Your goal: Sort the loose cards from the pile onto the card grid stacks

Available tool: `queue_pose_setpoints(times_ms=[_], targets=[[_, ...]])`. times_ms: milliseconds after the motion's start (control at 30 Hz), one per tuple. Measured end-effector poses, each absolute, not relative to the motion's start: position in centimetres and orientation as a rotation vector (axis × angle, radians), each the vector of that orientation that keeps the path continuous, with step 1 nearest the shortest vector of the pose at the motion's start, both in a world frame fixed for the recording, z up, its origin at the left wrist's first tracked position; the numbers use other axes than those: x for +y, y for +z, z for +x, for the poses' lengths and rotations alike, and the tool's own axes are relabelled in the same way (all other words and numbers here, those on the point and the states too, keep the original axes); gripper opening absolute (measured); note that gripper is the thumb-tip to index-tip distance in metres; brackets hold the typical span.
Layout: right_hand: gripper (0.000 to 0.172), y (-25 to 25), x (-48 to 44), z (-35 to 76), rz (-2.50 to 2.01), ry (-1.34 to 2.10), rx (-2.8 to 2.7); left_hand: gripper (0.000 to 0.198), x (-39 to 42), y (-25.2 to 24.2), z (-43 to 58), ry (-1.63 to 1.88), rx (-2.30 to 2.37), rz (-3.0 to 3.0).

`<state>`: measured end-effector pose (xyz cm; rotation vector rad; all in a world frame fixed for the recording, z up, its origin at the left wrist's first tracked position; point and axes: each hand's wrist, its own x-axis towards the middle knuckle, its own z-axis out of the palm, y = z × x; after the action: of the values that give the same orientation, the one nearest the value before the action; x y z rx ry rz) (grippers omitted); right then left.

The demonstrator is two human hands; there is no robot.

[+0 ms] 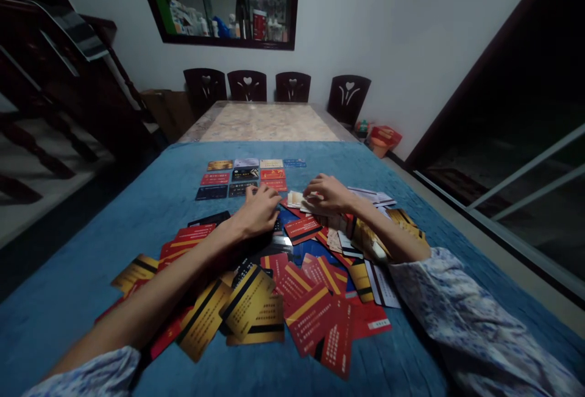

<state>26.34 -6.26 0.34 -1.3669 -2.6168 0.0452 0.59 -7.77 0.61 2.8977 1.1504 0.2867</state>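
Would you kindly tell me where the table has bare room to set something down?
Bare blue cloth lies left of the card rows and between them and the exposed tabletop. Overlapping red cards and gold cards crowd the near middle of the cloth.

A cloth (114, 226) lies over the near part of the table (274, 122). On the cloth, neat rows of cards (245, 174) lie beyond a loose heap of cards (308, 309). The left hand (261, 207) is just before the rows, the right hand (329, 192) to their right. Chairs (247, 84) stand behind the table, below a wall cabinet (228, 43); a railing (22, 135) stands left.
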Motion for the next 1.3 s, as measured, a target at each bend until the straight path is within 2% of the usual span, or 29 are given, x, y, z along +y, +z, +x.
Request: queue_pose_setpoints(times_ms=[200,467,633,767,1067,1300], targets=[[0.015,0.1,-7.7,27.5,-1.092,0.228,-2.622,0.028,-10.0,0.8,1.6,0.308,1.014,2.906],[0.015,1.5,-8.5,27.1,-1.041,0.324,-2.69,0.024,-11.6,0.6,2.6,0.23,0.77,2.945],[0.019,1.3,-8.6,26.7,-0.987,0.327,-2.744,0.023,-11.7,0.6,2.7,0.188,0.815,2.931],[0.016,1.3,-8.8,26.3,-0.956,0.328,-2.786,0.023,-11.6,0.6,2.6,0.157,0.835,2.965],[0.015,1.2,-9.1,25.8,-0.967,0.31,-2.827,0.033,-10.7,0.6,2.1,0.139,0.957,2.929],[0.02,1.1,-9.1,25.6,-0.937,0.308,-2.85,0.025,-10.2,0.9,1.9,0.116,0.982,2.877]])
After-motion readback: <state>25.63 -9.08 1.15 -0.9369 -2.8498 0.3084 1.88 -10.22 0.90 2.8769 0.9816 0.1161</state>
